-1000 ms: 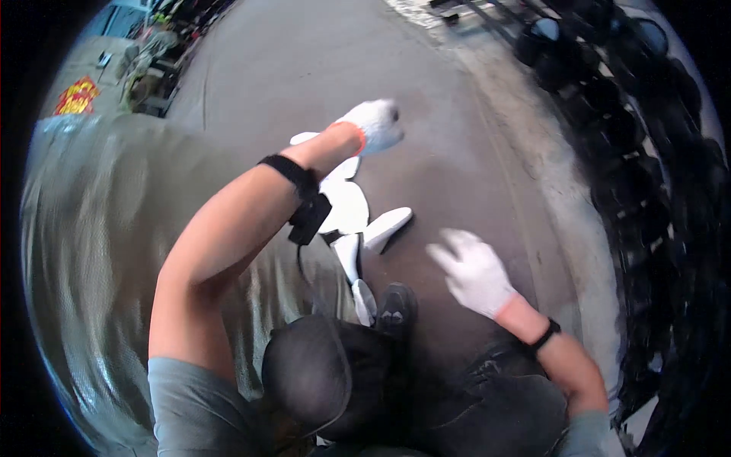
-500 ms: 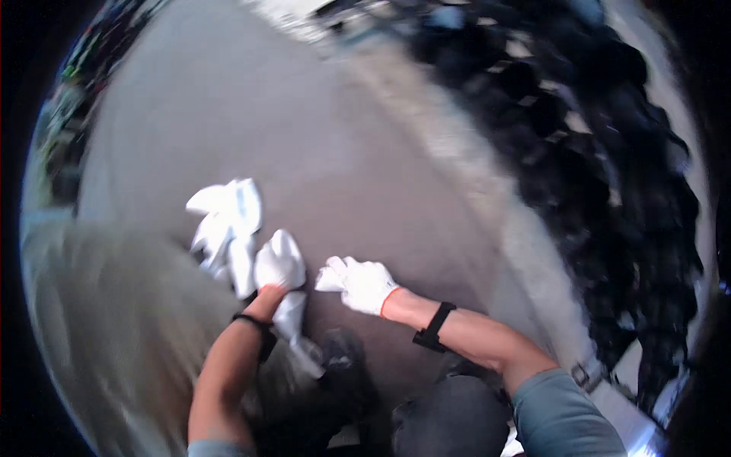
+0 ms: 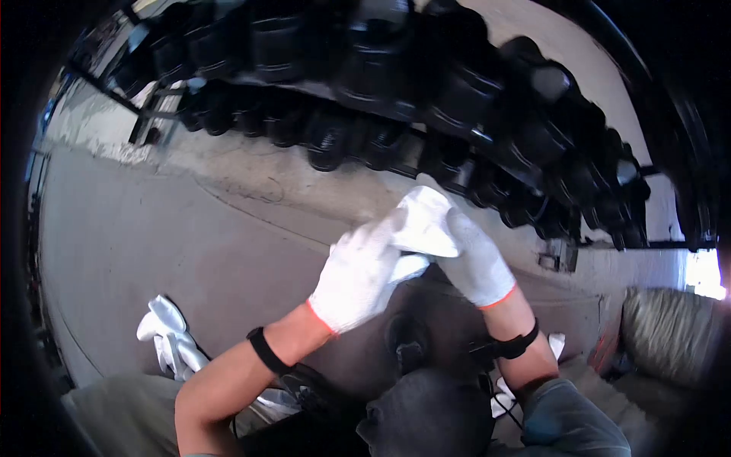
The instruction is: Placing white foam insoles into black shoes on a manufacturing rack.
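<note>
Cloth [image 3: 426, 221], white and bunched, sat pinched between my 2 gloved hands, raised before the far row of black pots [image 3: 426, 84]. My left hand [image 3: 362, 274] gripped its near edge, my right hand [image 3: 476, 259] its right. More white cloths [image 3: 169, 339] waited on the floor, near left.

White knit gloves, orange cuffs, on left hand [image 3: 364, 276] and right hand [image 3: 474, 259]; white cloth [image 3: 423, 223]; black wristbands [image 3: 263, 350]; grey concrete floor [image 3: 152, 244]; black pots [image 3: 457, 99].

Floor [image 3: 152, 244] left of the hands lies open; black pots [image 3: 457, 99] wall the far side; gloves [image 3: 171, 339] lie lower left.
</note>
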{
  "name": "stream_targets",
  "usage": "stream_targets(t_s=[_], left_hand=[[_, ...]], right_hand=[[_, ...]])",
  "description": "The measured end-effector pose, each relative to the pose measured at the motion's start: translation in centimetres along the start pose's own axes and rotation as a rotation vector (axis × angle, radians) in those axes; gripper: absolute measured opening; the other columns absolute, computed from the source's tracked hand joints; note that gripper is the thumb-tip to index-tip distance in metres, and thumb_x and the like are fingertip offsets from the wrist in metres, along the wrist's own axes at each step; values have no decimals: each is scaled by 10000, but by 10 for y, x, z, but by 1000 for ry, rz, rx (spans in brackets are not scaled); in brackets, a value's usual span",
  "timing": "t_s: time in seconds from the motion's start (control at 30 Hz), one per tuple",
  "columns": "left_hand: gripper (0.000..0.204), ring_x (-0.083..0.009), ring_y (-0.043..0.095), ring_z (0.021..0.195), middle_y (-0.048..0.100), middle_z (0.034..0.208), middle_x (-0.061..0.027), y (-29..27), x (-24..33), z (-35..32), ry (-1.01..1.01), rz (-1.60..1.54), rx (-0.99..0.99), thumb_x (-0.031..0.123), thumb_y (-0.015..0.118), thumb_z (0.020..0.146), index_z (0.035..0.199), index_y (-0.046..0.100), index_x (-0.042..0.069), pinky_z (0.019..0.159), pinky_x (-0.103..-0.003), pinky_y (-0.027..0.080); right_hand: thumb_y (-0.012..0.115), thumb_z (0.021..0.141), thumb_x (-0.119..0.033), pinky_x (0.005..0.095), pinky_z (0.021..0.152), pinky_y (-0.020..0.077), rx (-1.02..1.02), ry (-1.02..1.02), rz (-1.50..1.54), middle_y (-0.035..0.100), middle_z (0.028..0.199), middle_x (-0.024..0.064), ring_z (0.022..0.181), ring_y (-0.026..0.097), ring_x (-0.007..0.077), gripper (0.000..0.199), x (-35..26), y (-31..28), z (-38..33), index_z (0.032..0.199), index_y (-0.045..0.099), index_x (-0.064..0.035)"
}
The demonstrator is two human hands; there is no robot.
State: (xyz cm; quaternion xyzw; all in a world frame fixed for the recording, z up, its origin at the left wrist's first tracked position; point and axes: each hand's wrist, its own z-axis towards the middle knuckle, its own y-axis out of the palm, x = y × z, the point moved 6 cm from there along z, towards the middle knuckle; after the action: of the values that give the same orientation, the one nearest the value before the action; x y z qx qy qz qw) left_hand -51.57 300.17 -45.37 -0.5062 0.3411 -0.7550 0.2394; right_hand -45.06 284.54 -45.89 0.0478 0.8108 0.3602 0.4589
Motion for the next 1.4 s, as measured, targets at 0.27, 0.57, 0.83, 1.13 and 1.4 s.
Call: stream_targets(t_s=[0.27,0.57,0.83,1.13,1.4], left_hand=[[413,-406,661,1248,570,1517,-233,32,59,91,152,-73,42,189,785,927,1273,713,-24,993,-516,581],[328,-396,653,1283,616,1417,-220,85,-20,142,-70,166,-304,276,752,975,1120,813,-12,1085,-494,566],[366,-421,673,1256,590,1492,-253,91,-12,125,-72,-10,-267,345,722,1022,1134,804,6,1083,-504,555],[426,-447,750,1080,749,1169,-292,20,-114,60,-792,-879,851,343,591,1123,1333,606,-27,954,-487,599],[298,-498,748,1038,779,1084,-291,-25,-157,47,-615,89,170,285,539,1069,1190,705,69,908,-596,594]], right_hand=[[648,1087,-89,353,815,664,539,-420,14,721,1342,148,1091,756,236,418,-65,-84,-47,1495,593,-20],[635,1039,-161,459,1034,558,290,-647,-1837,765,1345,182,1166,730,389,340,-79,-94,96,1347,755,-82],[607,1059,-210,519,1121,524,411,-562,-2165,740,1329,282,1257,688,470,498,-80,-165,173,1525,615,-36],[717,1030,-71,255,691,571,60,-367,-644,638,1439,163,836,682,124,684,-2,21,74,1646,432,19],[665,1032,-218,516,932,566,-41,-798,-1768,783,1038,229,998,745,431,256,9,95,188,1137,706,12]])
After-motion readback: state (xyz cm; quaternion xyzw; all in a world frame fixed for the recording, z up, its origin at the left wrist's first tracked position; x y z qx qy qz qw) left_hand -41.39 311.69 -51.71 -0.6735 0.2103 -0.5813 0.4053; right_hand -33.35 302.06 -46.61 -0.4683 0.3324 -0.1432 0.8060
